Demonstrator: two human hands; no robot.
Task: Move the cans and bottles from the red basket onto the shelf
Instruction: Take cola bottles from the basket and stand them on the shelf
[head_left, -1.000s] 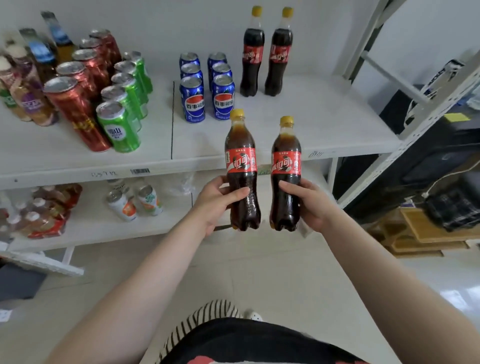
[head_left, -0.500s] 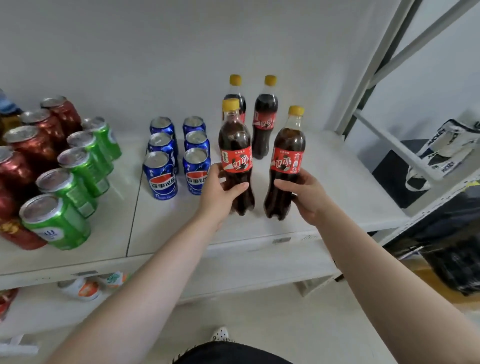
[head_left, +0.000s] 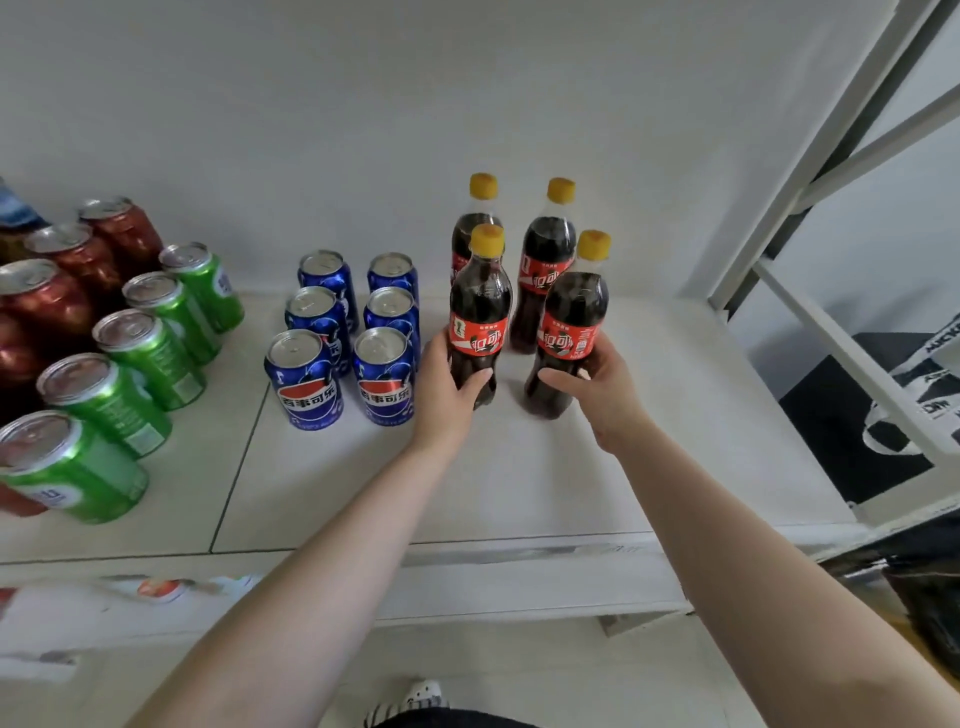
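My left hand (head_left: 447, 397) grips a cola bottle (head_left: 479, 306) with a yellow cap and red label, low on its body. My right hand (head_left: 605, 389) grips a second cola bottle (head_left: 571, 322) of the same kind. Both bottles stand upright at the white shelf (head_left: 571, 483), just in front of two more cola bottles (head_left: 545, 260) at the back. Whether their bases touch the shelf I cannot tell. The red basket is out of view.
Several blue cola cans (head_left: 332, 353) stand in two rows left of my hands. Green cans (head_left: 140, 364) and red cans (head_left: 57, 296) fill the far left. The shelf's white upright and braces (head_left: 810, 291) rise at the right, with a bag (head_left: 930, 384) beyond them.
Both hands have carried the two bottles up from below the shelf edge and forward over the shelf, to just in front of the two standing bottles. The camera has moved closer.
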